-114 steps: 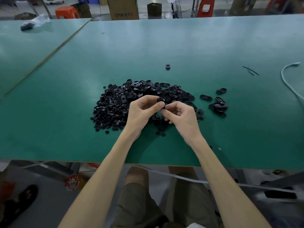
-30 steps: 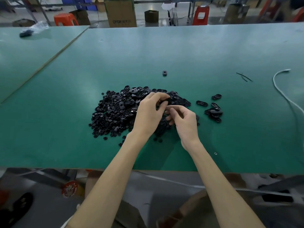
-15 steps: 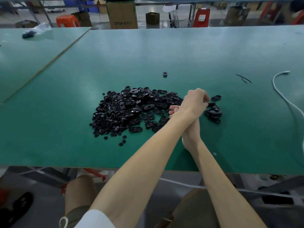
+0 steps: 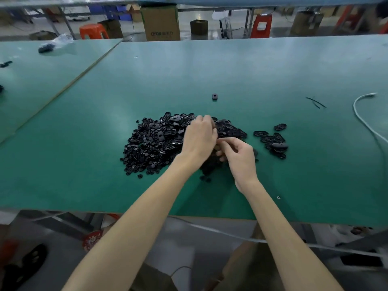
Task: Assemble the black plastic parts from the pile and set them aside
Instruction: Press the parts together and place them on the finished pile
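A pile of black plastic parts (image 4: pixel 155 141) lies mid-table, oval plates mixed with small round pieces. My left hand (image 4: pixel 199 137) is over the pile's right half with its back to the camera. Its fingers curl down among the parts and the fingertips are hidden. My right hand (image 4: pixel 238 157) sits just right of it at the pile's near edge, fingers curled, thumb and forefinger pinching a small black part that is mostly hidden. A small group of set-aside oval parts (image 4: pixel 273 141) lies right of the pile. One lone part (image 4: pixel 214 96) sits farther back.
The green table (image 4: pixel 231 70) stretches far back, and its front edge is close to my body. A white cable (image 4: pixel 361 116) curves along the right side. Black wire scraps (image 4: pixel 316 102) lie at back right. A second green table (image 4: pixel 31 80) adjoins on the left.
Half a second ago my left hand was reached across to the set-aside group on the right. It has swung back left onto the pile. My right hand has stayed at the pile's near edge.
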